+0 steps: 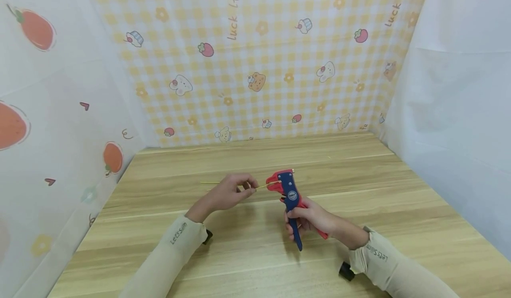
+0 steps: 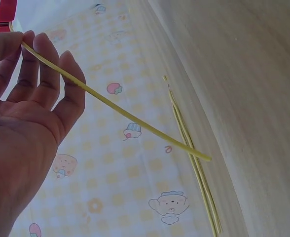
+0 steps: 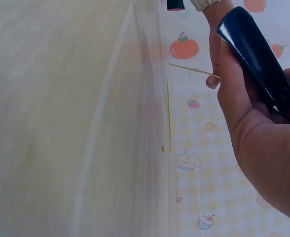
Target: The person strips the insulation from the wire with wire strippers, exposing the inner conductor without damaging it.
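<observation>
My left hand (image 1: pixel 227 194) pinches a thin yellow wire (image 2: pixel 135 120) between thumb and fingertips, and its long free end trails past the palm. The wire's other end runs up to the red nose of a wire stripper (image 1: pixel 290 185), between its jaws. That tool, blue and red, is gripped by its handles in my right hand (image 1: pixel 315 218), nose pointing left and above the table. In the right wrist view, a dark blue handle (image 3: pixel 256 52) lies across the fingers, and the tool's nose is out of that view.
Several more yellow wires (image 2: pixel 198 180) lie together on the wooden table (image 1: pixel 255 262), behind the left hand. A tiny yellow scrap (image 2: pixel 165 78) sits near their tips, another bit (image 1: pixel 329 157) farther back right. Patterned cloth (image 1: pixel 255 58) rises at the back and sides.
</observation>
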Demonstrator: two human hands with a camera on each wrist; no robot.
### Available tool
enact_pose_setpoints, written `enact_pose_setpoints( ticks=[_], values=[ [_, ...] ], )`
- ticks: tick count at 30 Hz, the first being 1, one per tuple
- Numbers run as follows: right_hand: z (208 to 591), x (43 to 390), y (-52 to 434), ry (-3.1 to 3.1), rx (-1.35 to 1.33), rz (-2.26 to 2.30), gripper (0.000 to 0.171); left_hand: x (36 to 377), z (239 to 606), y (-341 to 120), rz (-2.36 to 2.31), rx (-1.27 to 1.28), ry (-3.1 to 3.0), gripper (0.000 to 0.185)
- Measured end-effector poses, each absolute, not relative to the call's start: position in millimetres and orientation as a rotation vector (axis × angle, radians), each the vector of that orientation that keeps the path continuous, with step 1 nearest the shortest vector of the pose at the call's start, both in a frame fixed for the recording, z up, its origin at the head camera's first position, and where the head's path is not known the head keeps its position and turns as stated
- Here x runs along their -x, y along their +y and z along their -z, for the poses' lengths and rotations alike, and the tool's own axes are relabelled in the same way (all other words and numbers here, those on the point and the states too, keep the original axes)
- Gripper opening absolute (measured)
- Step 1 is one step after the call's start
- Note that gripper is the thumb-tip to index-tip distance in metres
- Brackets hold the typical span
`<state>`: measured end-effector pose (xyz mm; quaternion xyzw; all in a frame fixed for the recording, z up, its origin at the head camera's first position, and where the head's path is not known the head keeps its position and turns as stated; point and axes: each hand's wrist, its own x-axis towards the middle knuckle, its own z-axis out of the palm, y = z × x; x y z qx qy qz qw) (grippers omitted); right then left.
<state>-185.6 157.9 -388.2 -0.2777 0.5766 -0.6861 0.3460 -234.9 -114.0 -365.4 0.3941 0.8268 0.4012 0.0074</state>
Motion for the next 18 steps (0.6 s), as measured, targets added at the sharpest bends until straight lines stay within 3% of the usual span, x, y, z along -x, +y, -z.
enact_pose_setpoints(
  ticks=[18],
  values=[
    [387.6,183.1,158.0,1.581,0.655,1.777,0.013,239.1,372.2,-114.0,-1.301,-1.24,2.542,0.007]
  ],
)
